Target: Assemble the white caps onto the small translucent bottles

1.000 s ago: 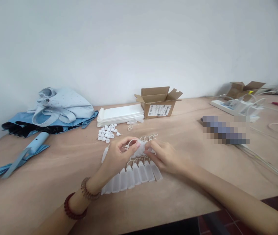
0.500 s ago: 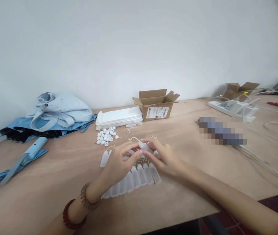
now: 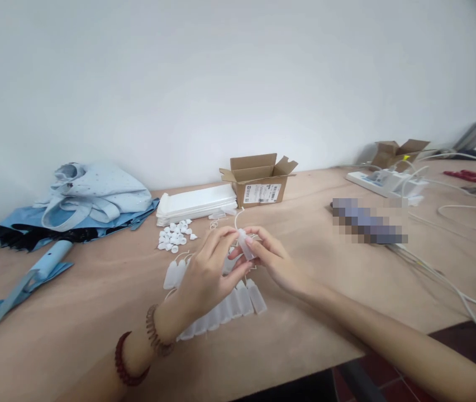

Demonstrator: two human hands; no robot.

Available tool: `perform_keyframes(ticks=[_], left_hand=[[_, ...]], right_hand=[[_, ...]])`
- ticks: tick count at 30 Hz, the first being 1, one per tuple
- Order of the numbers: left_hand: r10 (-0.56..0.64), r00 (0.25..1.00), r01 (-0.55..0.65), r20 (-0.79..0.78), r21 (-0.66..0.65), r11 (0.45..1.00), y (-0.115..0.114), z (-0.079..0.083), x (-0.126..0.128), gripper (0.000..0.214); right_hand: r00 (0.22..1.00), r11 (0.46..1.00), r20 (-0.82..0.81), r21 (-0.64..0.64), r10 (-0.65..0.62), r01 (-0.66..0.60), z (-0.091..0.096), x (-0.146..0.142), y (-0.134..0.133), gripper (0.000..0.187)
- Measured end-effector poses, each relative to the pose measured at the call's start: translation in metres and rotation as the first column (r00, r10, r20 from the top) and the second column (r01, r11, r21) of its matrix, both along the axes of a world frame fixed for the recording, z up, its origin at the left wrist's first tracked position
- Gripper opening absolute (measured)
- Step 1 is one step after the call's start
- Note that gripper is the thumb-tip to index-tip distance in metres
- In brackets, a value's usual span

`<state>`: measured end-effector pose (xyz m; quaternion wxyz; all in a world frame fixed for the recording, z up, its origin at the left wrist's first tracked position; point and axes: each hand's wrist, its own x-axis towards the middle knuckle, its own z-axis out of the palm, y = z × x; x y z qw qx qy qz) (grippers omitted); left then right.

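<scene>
A small translucent plastic bottle (image 3: 245,244), with a pale cord looping up from its neck, is tilted between my hands above the table. My right hand (image 3: 274,257) pinches it between thumb and fingers. Curled around its other side, my left hand (image 3: 210,268) has fingertips at the neck and its thumb near the bottom end. A row of similar bottles (image 3: 232,304) lies just below the hands, partly hidden by the left one. More bottles with cords (image 3: 171,274) lie left of my left hand. Beyond it is a pile of small white caps (image 3: 175,237).
Behind the caps are stacked white flat packs (image 3: 196,200) and an open cardboard box (image 3: 262,187). A light-blue cloth bag (image 3: 95,192) and a folded blue umbrella (image 3: 53,259) lie left. On the right are a blurred-out object (image 3: 367,221), a power strip (image 3: 384,187) and white cables (image 3: 451,282).
The bottle has turned more upright, its cord now pointing up. My left thumb has moved down off its neck, while the right hand's grip has shifted along its side. The view has shifted slightly right.
</scene>
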<state>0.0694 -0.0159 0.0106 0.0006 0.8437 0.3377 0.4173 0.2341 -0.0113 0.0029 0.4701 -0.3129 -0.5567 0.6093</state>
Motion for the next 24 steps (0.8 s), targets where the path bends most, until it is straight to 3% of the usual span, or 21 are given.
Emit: perform_keyframes(ticks=[5,8,13,19,24], left_hand=[[-0.023,0.999,0.026,-0.049,0.063,0.998,0.009,0.005,0.007,0.041],[-0.051,0.996,0.055,-0.074,0.051,0.997,0.008,0.007,0.009,0.040],[-0.123,0.977,0.113,-0.175,-0.065,0.991,-0.007,-0.002,0.015,0.039],[-0.224,0.930,0.141,-0.293,-0.280,0.950,-0.026,-0.011,0.022,0.036],[-0.209,0.901,0.089,-0.381,-0.309,0.947,-0.029,-0.010,0.026,0.035]], right_hand=[[0.999,0.999,-0.006,0.013,-0.037,0.037,0.000,0.002,0.001,0.026],[0.988,0.992,0.106,0.076,-0.110,0.102,0.002,0.008,0.005,0.021],[0.818,0.919,0.440,0.300,-0.371,0.256,0.005,0.023,0.016,0.030],[0.693,0.880,0.561,0.403,-0.454,0.250,0.010,0.031,0.020,0.037],[0.660,0.882,0.616,0.443,-0.430,0.161,0.008,0.028,0.020,0.036]])
